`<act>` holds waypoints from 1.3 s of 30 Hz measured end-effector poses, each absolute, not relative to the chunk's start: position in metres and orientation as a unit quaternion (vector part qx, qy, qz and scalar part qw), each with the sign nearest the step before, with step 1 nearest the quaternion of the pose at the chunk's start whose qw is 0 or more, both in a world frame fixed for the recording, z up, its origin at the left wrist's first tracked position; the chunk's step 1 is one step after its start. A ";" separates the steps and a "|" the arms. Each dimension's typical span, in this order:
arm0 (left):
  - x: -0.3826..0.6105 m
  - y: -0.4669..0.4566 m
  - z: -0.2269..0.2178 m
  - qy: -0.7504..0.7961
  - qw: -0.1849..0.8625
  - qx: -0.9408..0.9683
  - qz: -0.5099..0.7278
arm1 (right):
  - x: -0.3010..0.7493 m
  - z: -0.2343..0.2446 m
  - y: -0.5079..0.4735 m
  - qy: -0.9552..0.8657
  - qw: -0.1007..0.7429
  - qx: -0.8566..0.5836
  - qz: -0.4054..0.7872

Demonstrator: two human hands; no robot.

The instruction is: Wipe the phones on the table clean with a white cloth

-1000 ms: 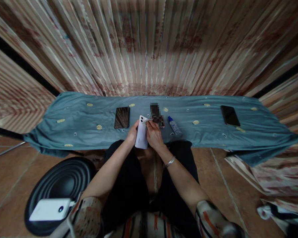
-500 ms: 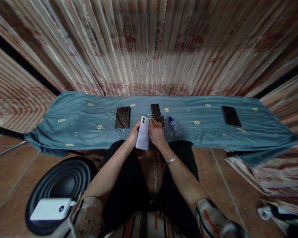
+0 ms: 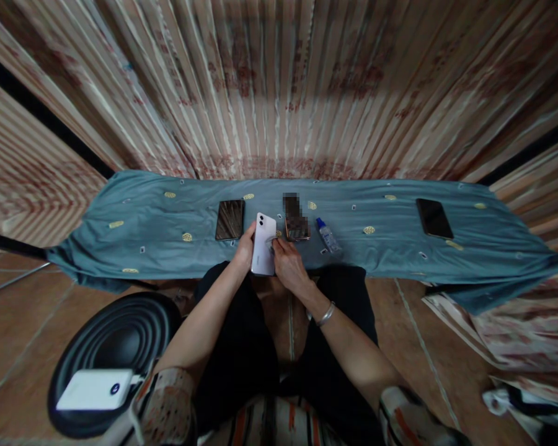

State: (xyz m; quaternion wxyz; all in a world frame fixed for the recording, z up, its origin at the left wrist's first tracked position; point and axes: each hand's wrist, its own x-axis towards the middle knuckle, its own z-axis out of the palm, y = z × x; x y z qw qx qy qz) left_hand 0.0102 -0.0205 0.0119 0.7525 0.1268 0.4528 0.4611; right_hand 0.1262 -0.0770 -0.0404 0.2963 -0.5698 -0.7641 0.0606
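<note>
A pale lilac smartphone (image 3: 263,248), back side up with its two camera lenses at the top, is gripped along its left edge by my left hand (image 3: 245,249). Against the phone's right side is my right hand (image 3: 291,263), its fingertips pinched together; a small greyish bit shows at them, too small to name. Just beyond that hand lies a dark phone-like object (image 3: 297,230), partly blurred out. A blue-capped clear bottle (image 3: 328,236) rests to its right. Left of my hands a black phone (image 3: 229,220) lies flat.
Another black phone (image 3: 434,218) lies far right on the blue-green cloth (image 3: 381,254) covering the narrow table. Pleated curtains (image 3: 260,93) hang behind it. At lower left, a white power bank (image 3: 94,390) with a cable sits on a round black stool (image 3: 116,341).
The lilac phone and my left hand have shifted slightly left and up. My right hand has moved down and left, from near the dark object to the phone's side.
</note>
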 end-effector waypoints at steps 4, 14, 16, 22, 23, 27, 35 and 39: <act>0.013 -0.018 0.009 0.451 0.749 0.122 0.470 | 0.126 -0.041 -0.078 -0.764 0.308 -0.565 0.038; 0.021 -0.022 0.009 0.460 0.749 0.110 0.465 | 0.117 -0.033 -0.078 -0.782 0.327 -0.529 0.035; 0.022 -0.023 0.008 0.450 0.752 0.114 0.467 | 0.116 -0.030 -0.079 -0.787 0.335 -0.517 0.034; 0.023 -0.021 0.004 0.434 0.757 0.118 0.473 | 0.114 -0.024 -0.078 -0.778 0.348 -0.519 0.065; 0.024 -0.021 0.004 0.433 0.759 0.115 0.472 | 0.115 -0.024 -0.078 -0.777 0.347 -0.521 0.070; 0.025 -0.021 0.006 0.432 0.764 0.109 0.467 | 0.117 -0.021 -0.079 -0.781 0.338 -0.519 0.081; 0.016 -0.015 0.002 0.447 0.743 0.112 0.484 | 0.119 -0.018 -0.092 -0.811 0.334 -0.472 0.090; 0.015 -0.014 0.000 0.437 0.749 0.112 0.485 | 0.118 -0.018 -0.093 -0.808 0.338 -0.473 0.093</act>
